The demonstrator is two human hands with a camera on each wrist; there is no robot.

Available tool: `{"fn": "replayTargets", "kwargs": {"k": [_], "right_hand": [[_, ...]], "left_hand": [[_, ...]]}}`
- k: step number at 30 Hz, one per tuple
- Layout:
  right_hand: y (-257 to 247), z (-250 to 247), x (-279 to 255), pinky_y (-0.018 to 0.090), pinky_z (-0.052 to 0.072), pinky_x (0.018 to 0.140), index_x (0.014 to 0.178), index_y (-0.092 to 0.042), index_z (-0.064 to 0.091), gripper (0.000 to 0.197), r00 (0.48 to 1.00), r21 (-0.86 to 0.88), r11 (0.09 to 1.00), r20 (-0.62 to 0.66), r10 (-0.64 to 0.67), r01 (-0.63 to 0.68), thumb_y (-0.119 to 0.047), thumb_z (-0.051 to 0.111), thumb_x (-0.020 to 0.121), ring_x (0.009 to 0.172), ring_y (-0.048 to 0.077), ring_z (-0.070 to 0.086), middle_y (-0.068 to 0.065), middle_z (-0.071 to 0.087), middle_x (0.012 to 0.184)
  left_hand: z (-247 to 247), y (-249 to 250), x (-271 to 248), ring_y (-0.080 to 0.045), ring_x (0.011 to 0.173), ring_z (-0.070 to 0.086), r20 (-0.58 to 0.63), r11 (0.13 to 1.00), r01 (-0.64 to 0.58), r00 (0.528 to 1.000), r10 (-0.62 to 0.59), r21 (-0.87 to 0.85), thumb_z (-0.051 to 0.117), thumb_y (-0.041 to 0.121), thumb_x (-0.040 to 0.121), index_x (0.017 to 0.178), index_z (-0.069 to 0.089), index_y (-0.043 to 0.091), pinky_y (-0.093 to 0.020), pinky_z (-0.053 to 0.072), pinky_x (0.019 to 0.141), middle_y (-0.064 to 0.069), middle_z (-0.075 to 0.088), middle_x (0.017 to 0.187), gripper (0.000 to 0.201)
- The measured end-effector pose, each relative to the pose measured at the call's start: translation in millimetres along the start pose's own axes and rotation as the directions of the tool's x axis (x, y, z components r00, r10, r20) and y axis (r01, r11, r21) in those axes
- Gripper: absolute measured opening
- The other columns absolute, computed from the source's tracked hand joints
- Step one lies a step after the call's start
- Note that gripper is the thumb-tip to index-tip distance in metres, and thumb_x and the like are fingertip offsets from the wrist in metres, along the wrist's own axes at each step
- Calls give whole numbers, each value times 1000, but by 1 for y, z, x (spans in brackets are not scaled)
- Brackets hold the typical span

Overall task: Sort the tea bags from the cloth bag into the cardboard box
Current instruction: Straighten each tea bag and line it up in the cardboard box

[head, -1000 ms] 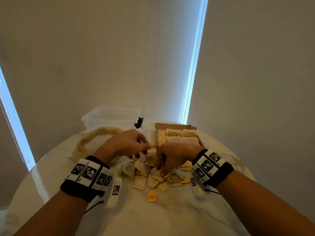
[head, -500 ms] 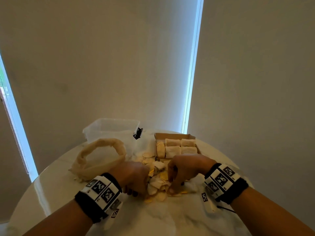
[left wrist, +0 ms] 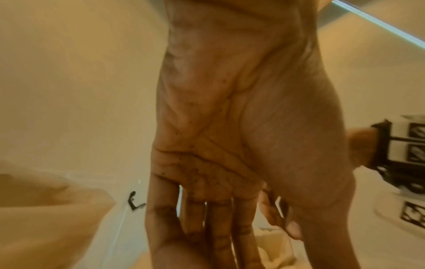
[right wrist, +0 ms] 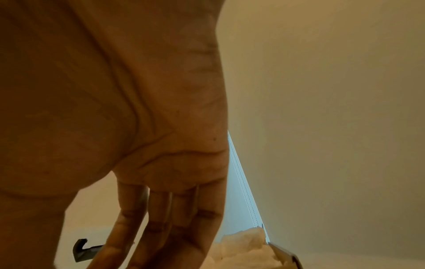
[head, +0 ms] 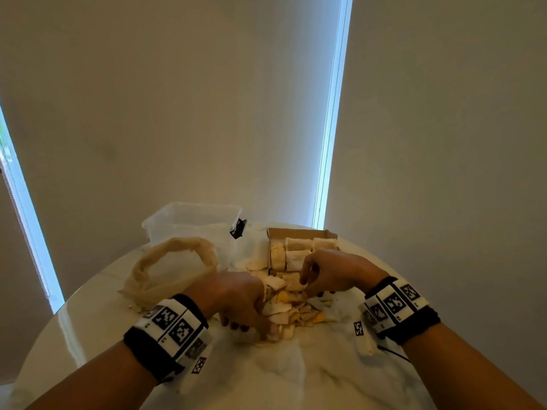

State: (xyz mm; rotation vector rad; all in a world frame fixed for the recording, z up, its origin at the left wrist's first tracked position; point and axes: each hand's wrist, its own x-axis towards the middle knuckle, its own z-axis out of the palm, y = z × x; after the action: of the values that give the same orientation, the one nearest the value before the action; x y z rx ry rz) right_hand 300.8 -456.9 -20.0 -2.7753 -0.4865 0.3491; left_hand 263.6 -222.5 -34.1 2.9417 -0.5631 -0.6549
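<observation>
Frankly, what worried me most was the loose pile of tea bags (head: 291, 313) lying on the desk (head: 266, 377) between my two hands. My left hand (head: 236, 300) was at the near left edge of the pile, its fingers (head: 268, 327) curled down into the bags; whether they actually pinched one I could not tell, since the left wrist view showed the fingers fairly straight and nothing clearly between them. My right hand (head: 334, 272) was at the far side of the pile, fingers bent downward and seemingly nipping a bag, though the right wrist view did not show the fingertips, so I could not tell that either. The cardboard box (head: 299, 233) sat just beyond the right fingers, already holding rows of bags, and the cloth bag (head: 171, 270) lay slack just beyond my left hand.

I judged that raking at a heap this tangled could drag several bags up together, or tear thin paper. Dropping a bag carelessly might topple the packed rows. A sweep of my left wrist could also push strays off the desk.
</observation>
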Motion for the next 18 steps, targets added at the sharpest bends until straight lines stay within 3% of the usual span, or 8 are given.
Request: {"fn": "replayTargets", "kwargs": {"k": [3, 7, 13, 18], "right_hand": [[-5, 3, -1, 24, 57, 72, 108, -27, 72, 28, 999, -18, 1000, 44, 2, -1, -34, 87, 86, 81, 6, 69, -7, 73, 98], [-8, 9, -2, 21, 55, 72, 116, -24, 74, 30, 997, 3, 1000, 69, -27, 27, -29, 86, 88, 90, 9, 68, -3, 75, 113], [0, 16, 2, 22, 53, 71, 118, -27, 72, 40, 996, 0, 1000, 86, 16, -16, -24, 90, 83, 87, 8, 65, -10, 69, 109], [4, 20, 4, 24, 59, 73, 117, -26, 71, 38, 997, 61, 998, 80, 10, -15, -12, 86, 86, 86, 11, 68, -6, 70, 112]], "left_hand": [[7, 11, 6, -17, 79, 76, -54, 993, -40, 997, 46, 113, 75, 72, 81, 102, 77, 21, -30, 63, 67, 0, 79, 94, 55], [-1, 8, 15, -18, 97, 72, -139, 979, -54, 987, 82, 195, 74, 55, 91, 120, 72, 28, -39, 62, 88, 3, 74, 113, 39], [-28, -15, 10, -11, 95, 67, -331, 996, -65, 940, 84, 66, 68, 53, 93, 116, 71, 32, -35, 58, 85, 11, 72, 109, 31], [-31, -21, 7, -5, 83, 67, -332, 996, -82, 941, 64, -40, 67, 44, 97, 121, 72, 27, -37, 61, 88, 8, 73, 114, 29]]}}
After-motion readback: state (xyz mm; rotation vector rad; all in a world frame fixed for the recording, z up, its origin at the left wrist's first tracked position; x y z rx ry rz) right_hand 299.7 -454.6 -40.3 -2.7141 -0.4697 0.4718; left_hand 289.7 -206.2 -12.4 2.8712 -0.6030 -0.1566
